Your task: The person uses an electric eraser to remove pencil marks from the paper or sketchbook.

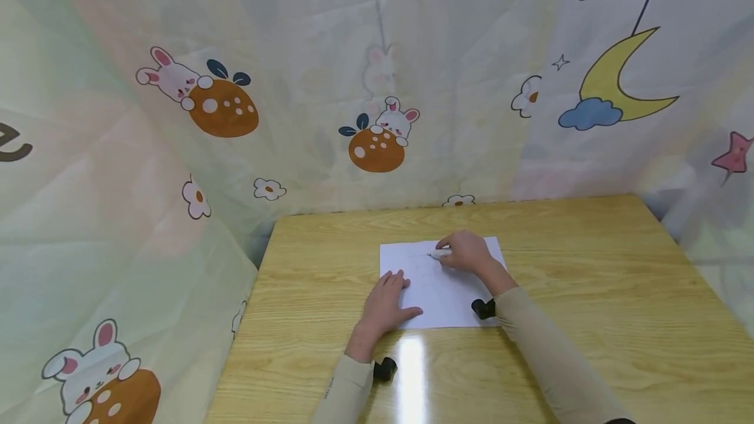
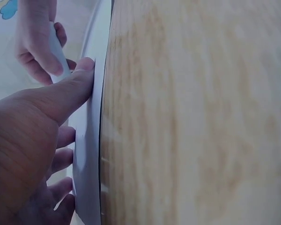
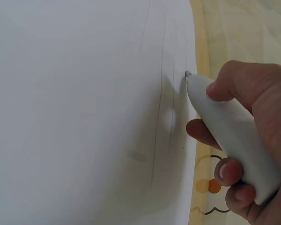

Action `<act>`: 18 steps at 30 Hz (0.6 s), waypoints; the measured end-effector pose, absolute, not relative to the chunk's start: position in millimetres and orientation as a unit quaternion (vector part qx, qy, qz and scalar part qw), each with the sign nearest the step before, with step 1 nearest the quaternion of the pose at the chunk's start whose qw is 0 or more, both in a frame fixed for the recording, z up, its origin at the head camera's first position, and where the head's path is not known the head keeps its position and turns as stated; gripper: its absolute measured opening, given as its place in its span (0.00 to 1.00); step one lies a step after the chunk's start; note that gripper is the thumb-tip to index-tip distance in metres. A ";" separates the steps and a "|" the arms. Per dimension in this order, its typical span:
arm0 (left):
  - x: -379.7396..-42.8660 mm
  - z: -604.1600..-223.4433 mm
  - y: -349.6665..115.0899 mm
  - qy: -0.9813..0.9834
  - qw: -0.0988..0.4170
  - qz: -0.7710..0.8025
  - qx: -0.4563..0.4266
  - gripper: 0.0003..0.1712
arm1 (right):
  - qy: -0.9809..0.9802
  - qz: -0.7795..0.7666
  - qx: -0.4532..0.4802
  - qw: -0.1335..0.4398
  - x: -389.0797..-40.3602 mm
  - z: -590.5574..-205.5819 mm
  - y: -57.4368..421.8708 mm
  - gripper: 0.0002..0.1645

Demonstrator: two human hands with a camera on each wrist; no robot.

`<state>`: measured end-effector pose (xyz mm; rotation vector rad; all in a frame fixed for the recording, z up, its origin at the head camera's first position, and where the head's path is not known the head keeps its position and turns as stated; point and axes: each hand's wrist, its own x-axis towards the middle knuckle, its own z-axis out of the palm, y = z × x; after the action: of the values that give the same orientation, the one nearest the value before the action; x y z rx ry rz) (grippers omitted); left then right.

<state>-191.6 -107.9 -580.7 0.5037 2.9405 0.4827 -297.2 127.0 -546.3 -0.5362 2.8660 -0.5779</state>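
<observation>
A white sheet of paper (image 1: pixel 442 300) lies on the wooden table. My right hand (image 1: pixel 468 254) grips a thick white pen-shaped tool (image 3: pixel 234 133) with a small dark metallic tip. That tip meets the paper close to its far edge, as the right wrist view shows. Several thin, roughly parallel lines (image 3: pixel 158 108) run along the sheet beside it. My left hand (image 1: pixel 384 305) rests on the paper's left side, fingers spread and thumb pointing right. In the left wrist view its thumb (image 2: pixel 68 91) presses flat near the sheet's near edge.
The light wood table (image 1: pixel 589 267) extends around the paper on all sides. Behind it and to the left hangs a printed cloth (image 1: pixel 306 84) with rabbits, flowers and a moon. A small black camera (image 1: pixel 385 370) sits at the left wrist, another camera (image 1: pixel 483 309) at the right.
</observation>
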 end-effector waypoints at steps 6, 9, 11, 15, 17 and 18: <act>-193.8 -578.6 -107.4 0.972 0.045 0.161 0.168 0.43 | 0.959 -0.200 -0.185 0.078 -298.6 -542.7 125.1 0.17; -191.6 -578.6 -107.7 0.971 0.054 0.164 0.167 0.43 | 0.957 -0.199 -0.192 0.083 -297.2 -542.9 124.3 0.17; -190.1 -579.0 -108.1 0.970 0.058 0.168 0.164 0.43 | 0.957 -0.200 -0.194 0.083 -296.2 -543.2 122.9 0.17; -189.4 -581.0 -108.1 0.971 0.052 0.169 0.162 0.43 | 0.958 -0.202 -0.187 0.079 -294.5 -543.3 121.8 0.17; -189.4 -581.8 -108.1 0.971 0.051 0.171 0.161 0.43 | 0.960 -0.199 -0.180 0.083 -294.3 -543.7 121.9 0.17; -189.3 -582.3 -108.1 0.970 0.052 0.171 0.162 0.43 | 0.961 -0.196 -0.178 0.086 -294.3 -543.8 122.0 0.17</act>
<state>-189.3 -108.1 -582.3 0.4914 2.9509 0.5211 -294.3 122.0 -543.8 -0.5291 2.8628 -0.5845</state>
